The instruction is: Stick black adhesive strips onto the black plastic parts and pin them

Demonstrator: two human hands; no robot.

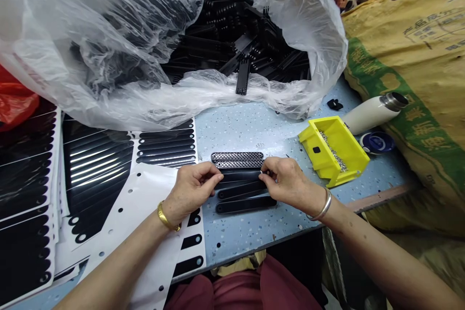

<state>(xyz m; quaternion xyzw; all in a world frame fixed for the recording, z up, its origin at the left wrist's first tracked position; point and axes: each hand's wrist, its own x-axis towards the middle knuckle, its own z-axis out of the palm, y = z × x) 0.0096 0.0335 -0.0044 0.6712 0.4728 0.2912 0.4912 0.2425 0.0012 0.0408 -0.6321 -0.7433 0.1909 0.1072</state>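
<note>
- Centrally, just below the middle of the frame, a glossy black strip [240,175] lies sideways between two bare hands, one at each end.
- The left hand [198,186], left of center, has thumb and forefinger pinched together on the strip's left end; a gold bracelet [169,217] circles that wrist.
- The right hand [286,181], right of center, pinches the strip's right end between thumb and fingertips; a silver bangle [321,206] circles its wrist.
- Directly above the strip in the frame, two latticed black bars [237,156] lie side by side; directly below it, two smooth black bars [246,205] lie on the speckled blue table [250,128].
- To the right of the right hand stands a yellow bin [315,150] holding small metal pieces [332,151], with a white bottle [372,114] lying tilted behind it and a blue cap [378,142] near.
- Across the top, a clear plastic bag [127,101] gapes open over a heap of black parts [243,43].
- At left, beyond the left hand, sheets of black stickers [98,155] overlap.
- At far right, a yellow and green sack [410,72] fills the edge.
</note>
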